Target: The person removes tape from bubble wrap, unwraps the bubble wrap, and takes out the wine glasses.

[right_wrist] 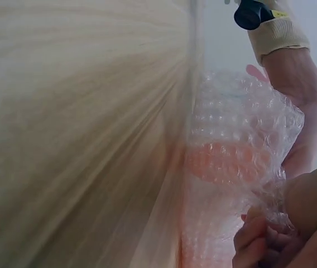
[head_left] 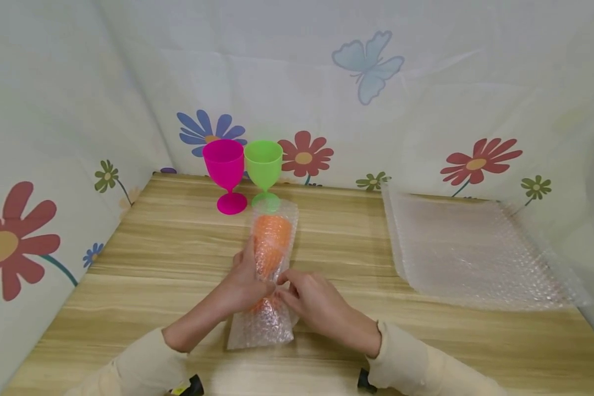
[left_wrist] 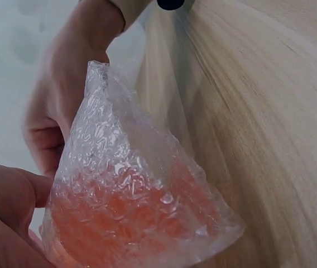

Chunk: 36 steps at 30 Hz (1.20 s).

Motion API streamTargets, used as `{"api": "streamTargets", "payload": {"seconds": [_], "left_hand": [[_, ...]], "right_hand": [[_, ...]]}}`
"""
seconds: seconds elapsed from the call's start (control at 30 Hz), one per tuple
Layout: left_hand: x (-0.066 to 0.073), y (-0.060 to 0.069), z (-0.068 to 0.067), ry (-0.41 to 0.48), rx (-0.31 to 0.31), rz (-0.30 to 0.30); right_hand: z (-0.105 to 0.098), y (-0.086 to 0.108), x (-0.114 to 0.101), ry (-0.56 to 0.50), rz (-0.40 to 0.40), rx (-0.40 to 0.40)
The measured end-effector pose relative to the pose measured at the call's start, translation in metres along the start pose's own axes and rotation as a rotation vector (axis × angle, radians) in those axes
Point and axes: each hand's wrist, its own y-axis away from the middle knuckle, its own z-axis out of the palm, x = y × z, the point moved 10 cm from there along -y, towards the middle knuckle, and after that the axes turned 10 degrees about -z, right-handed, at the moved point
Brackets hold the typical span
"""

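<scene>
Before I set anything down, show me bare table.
Free: the tabletop left of the pink goblet and left hand, and between right hand and loose bubble wrap. Crowded: the middle, where both hands grip the wrapped orange item near the green goblet.

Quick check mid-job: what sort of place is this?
Probably a makeshift indoor packing spot: a wood-grain table, a flower-printed backdrop behind it, and a bubble-wrapped orange item being handled.
</scene>
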Motion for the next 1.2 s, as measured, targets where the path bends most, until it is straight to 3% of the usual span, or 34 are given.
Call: {"api": "streamTargets", "payload": {"seconds": [0.17,0.33,0.53,0.7,0.8,1.0,1.1,1.2], "left_hand": [[0.000,0.000,0.002,0.031,-0.041,0.018],[0.000,0.002,0.005,0.068,-0.099,0.020],[0.003,0.005,0.004,0.062,-0.068,0.036],[0.002,0.004,0.003,0.042,-0.059,0.038],[0.002,0.003,0.004,0.053,-0.101,0.058],[0.002,0.002,0.006,0.135,-0.268,0.067],[0.001,0.003,0.005,0.137,-0.291,0.063],[0.001,0.004,0.004,0.142,-0.271,0.066]], "right_hand": [[-0.003,-0.003,-0.004,0.069,-0.026,0.036],[-0.001,-0.006,-0.003,0.036,-0.022,0.026],[0.002,-0.008,-0.004,0.000,-0.033,0.019],[0.001,-0.009,-0.008,0.049,-0.078,0.036],[0.000,-0.009,-0.011,0.117,-0.116,0.044],[0.002,-0.009,-0.012,0.173,-0.140,0.035],[0.002,-0.008,-0.013,0.183,-0.151,0.041],[0.003,-0.007,-0.016,0.224,-0.176,0.044]]}}
